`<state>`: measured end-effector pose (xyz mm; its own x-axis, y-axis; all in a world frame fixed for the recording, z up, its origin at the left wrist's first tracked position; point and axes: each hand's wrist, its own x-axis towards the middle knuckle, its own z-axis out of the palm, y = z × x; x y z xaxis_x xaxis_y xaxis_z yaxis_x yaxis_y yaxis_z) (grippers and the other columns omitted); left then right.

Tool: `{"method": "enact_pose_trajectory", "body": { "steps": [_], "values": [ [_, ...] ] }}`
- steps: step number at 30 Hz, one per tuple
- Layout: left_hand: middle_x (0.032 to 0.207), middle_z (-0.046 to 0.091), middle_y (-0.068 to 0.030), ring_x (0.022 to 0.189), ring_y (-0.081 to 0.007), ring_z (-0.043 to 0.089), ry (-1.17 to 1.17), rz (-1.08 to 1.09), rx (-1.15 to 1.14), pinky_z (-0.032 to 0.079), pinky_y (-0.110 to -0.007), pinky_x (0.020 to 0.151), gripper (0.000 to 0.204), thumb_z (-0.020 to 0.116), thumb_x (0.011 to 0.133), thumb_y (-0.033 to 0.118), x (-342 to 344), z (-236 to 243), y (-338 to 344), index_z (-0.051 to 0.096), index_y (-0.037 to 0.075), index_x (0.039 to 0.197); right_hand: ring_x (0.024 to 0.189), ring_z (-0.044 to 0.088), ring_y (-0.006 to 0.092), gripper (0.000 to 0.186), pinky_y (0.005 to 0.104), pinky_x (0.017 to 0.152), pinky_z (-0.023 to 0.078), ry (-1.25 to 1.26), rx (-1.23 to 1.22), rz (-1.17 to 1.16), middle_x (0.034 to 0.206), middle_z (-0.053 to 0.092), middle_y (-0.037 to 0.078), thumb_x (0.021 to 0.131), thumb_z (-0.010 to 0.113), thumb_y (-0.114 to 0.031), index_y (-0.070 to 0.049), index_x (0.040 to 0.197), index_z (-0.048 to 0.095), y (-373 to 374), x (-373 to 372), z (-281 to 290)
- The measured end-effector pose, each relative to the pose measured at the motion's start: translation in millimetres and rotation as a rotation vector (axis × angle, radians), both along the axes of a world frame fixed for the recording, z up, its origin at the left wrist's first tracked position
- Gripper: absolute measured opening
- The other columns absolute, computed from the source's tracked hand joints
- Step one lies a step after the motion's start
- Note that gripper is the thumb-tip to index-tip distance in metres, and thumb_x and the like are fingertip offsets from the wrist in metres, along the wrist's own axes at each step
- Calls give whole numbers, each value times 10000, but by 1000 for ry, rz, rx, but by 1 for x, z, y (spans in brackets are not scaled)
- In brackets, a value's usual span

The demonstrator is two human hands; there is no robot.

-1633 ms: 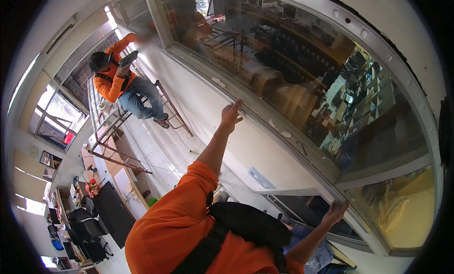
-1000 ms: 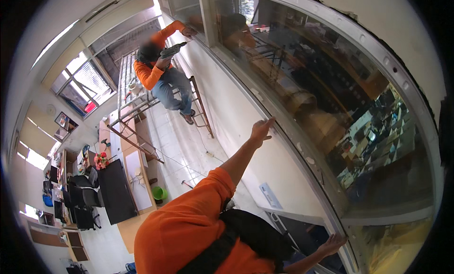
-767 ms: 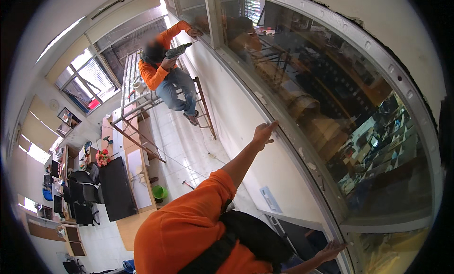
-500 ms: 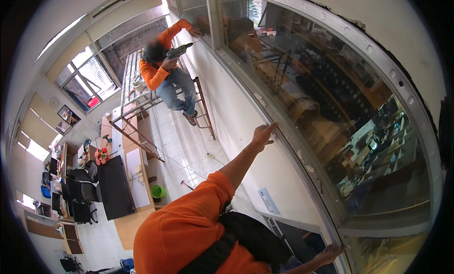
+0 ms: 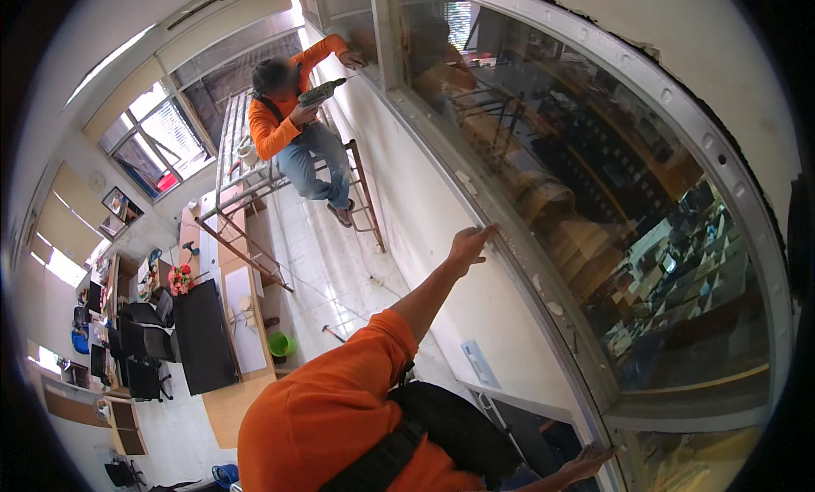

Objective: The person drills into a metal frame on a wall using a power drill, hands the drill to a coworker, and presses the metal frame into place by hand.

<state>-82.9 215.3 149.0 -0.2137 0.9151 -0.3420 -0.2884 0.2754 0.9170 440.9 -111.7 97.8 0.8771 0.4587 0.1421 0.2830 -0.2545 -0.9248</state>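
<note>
My left hand [image 5: 469, 247] rests at the edge of a long grey metal strip [image 5: 543, 339] that runs along the wall below the window. Its index finger is stretched onto the strip and the other fingers are apart. Lower down, my right hand [image 5: 584, 465] lies against the same strip near the window's corner, fingers extended and thumb raised. Neither hand is wrapped around anything. Beyond the strip stands the window frame [image 5: 594, 356] with a large glass pane [image 5: 543, 152]. Below the strip is a white wall panel [image 5: 424, 212].
Ahead, a co-worker in orange [image 5: 276, 127] sits on a scaffold [image 5: 255, 186], holding a power drill [image 5: 321, 93] at the wall. Down left are a desk [image 5: 204, 339], office chairs [image 5: 153, 343] and a green bucket [image 5: 282, 345]. A black strap bag [image 5: 450, 428] hangs at my side.
My right hand's fingers have loosened and straightened, and the thumb has lifted. My left hand stays in place with its lower fingers slightly shifted. The co-worker's head has lifted and turned.
</note>
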Motion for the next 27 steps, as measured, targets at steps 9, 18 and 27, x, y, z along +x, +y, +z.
{"method": "enact_pose_trajectory", "body": {
  "steps": [9,18,27],
  "values": [
    [1296,562,-187,1231,-335,550,79,-30,-58,522,-551,985,897,662,821,735,9,-4,-10,596,-24,1296,1216,585,441,691,523,1014,530,110,73,-71,1380,519,298,1038,325,-603,-164,1570,354,4,-2,-27],
    [1432,486,-159,1310,-366,449,-79,25,-28,455,-611,1015,1021,745,805,645,0,-24,1,377,15,1520,1271,538,430,726,508,1066,495,326,186,-84,1443,474,267,1017,474,-559,-76,1549,369,9,-21,25],
    [1599,295,-171,1381,-420,398,-51,-109,26,470,-556,1008,883,655,887,635,-3,-29,5,372,129,1552,1167,579,305,830,409,1001,520,493,320,-152,1374,522,189,901,664,-595,6,1448,496,4,-14,18]
  ]
}}
